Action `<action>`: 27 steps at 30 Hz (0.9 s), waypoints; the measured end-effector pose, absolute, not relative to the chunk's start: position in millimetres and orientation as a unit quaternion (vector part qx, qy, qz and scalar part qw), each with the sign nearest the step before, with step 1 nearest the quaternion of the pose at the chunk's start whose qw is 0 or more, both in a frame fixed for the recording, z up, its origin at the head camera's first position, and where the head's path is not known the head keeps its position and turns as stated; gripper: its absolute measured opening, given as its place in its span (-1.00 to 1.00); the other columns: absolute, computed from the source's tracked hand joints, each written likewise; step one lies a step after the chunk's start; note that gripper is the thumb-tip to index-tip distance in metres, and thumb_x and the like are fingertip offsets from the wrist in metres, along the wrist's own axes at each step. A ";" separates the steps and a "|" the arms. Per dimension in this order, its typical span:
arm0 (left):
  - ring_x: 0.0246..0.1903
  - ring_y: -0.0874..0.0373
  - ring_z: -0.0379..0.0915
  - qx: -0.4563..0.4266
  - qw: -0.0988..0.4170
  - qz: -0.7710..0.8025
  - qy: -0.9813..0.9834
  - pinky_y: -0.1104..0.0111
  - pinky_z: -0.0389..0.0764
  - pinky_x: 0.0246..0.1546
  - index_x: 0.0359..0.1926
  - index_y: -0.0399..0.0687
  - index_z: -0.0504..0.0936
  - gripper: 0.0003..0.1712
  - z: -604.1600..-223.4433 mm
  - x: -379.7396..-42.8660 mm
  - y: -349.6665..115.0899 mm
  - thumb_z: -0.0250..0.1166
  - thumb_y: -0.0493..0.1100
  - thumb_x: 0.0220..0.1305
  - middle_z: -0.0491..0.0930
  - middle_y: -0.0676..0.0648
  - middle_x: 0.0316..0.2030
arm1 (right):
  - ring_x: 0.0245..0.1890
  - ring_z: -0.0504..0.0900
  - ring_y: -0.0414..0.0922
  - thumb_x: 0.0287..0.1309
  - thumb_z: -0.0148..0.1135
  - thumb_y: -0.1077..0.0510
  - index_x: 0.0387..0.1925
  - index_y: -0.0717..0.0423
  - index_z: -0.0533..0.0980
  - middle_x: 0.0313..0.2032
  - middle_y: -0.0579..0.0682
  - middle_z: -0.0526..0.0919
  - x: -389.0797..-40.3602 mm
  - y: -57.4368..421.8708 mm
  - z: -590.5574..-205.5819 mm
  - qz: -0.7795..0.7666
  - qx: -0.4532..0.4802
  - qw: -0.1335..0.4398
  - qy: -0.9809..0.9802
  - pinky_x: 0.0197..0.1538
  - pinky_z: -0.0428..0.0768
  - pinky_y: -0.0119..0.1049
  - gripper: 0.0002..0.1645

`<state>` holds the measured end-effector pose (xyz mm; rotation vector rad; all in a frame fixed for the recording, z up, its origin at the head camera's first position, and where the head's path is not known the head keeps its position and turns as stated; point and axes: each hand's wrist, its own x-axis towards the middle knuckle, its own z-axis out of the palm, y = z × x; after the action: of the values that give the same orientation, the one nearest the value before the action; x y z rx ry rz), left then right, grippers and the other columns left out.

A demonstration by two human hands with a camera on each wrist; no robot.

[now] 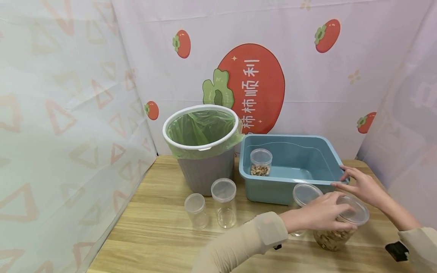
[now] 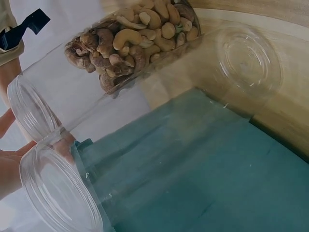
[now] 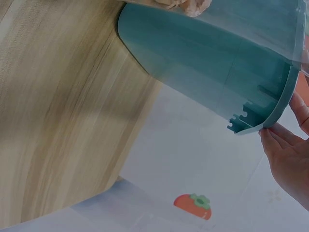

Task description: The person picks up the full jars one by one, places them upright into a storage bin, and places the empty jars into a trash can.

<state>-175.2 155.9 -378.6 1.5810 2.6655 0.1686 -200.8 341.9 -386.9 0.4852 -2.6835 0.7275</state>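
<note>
My left hand grips the clear lid of a jar of cashews, its fingers spread over the lid's left part. The jar's cashews fill its lower end in the left wrist view. Right beside that jar stands a clear jar with a lid, partly hidden behind my left hand. With my right hand I pinch the rim of a blue tub at its front right corner. In the right wrist view, the thumb and fingers meet the rim from both sides.
Inside the tub, at its left, sits a lidded jar of nuts. A grey bin with a green bag stands left of it. Two lidded clear jars, one short and one tall, stand in front on the wooden table.
</note>
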 end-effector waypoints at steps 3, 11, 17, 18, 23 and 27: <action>0.17 0.37 0.00 0.508 0.012 0.040 0.861 0.61 0.12 0.10 0.12 0.41 0.33 -0.47 -379.1 -175.3 158.4 -0.01 0.33 0.11 0.12 0.15 0.20 | -0.52 0.47 -0.16 -0.18 0.38 0.11 -0.53 0.09 0.39 -0.02 0.48 0.35 -201.0 342.0 -387.1 0.252 0.169 0.160 -0.939 -0.57 0.27 -0.42 -0.71; 0.16 0.36 0.04 0.505 0.004 0.042 0.862 0.60 0.16 0.08 0.05 0.43 0.38 -0.49 -378.6 -179.5 164.0 0.05 0.34 0.05 0.18 0.17 0.19 | -0.55 0.39 -0.36 -0.19 0.38 0.12 -0.53 0.09 0.40 -0.02 0.48 0.35 -201.2 341.8 -387.1 0.254 0.166 0.159 -0.939 -0.58 0.26 -0.44 -0.71; 0.00 0.42 0.17 0.499 0.008 0.045 0.865 0.65 0.25 -0.07 0.00 0.45 0.39 -0.51 -378.4 -181.5 168.2 0.10 0.34 -0.01 0.22 0.19 0.13 | -0.56 0.34 -0.41 -0.18 0.38 0.13 -0.53 0.10 0.40 -0.02 0.49 0.35 -201.1 341.8 -387.6 0.260 0.169 0.162 -0.937 -0.59 0.25 -0.44 -0.72; -0.04 0.43 0.19 0.498 0.011 0.046 0.866 0.66 0.26 -0.11 -0.01 0.45 0.39 -0.50 -378.4 -181.9 169.0 0.11 0.34 -0.02 0.23 0.20 0.11 | -0.56 0.34 -0.42 -0.18 0.38 0.13 -0.53 0.10 0.40 -0.03 0.49 0.35 -201.0 341.7 -387.7 0.261 0.170 0.163 -0.936 -0.59 0.25 -0.44 -0.72; -0.05 0.43 0.21 0.490 0.028 0.043 0.870 0.66 0.29 -0.16 0.01 0.47 0.38 -0.47 -378.1 -184.4 172.6 0.14 0.35 -0.05 0.28 0.23 0.07 | -0.57 0.37 -0.41 -0.18 0.38 0.14 -0.51 0.10 0.40 -0.02 0.50 0.34 -200.7 341.3 -387.2 0.270 0.171 0.157 -0.934 -0.60 0.25 -0.44 -0.72; 0.03 0.40 0.16 0.493 0.033 0.040 0.869 0.64 0.28 -0.10 0.03 0.49 0.38 -0.45 -378.1 -186.3 173.8 0.14 0.35 -0.05 0.29 0.29 0.08 | -0.55 0.39 -0.41 -0.18 0.38 0.14 -0.51 0.10 0.40 -0.01 0.49 0.34 -200.6 341.4 -386.0 0.269 0.171 0.154 -0.935 -0.60 0.27 -0.43 -0.72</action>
<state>-186.3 173.8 -378.1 1.5169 2.6730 0.1227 -200.6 341.4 -386.0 0.4897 -2.6808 0.7712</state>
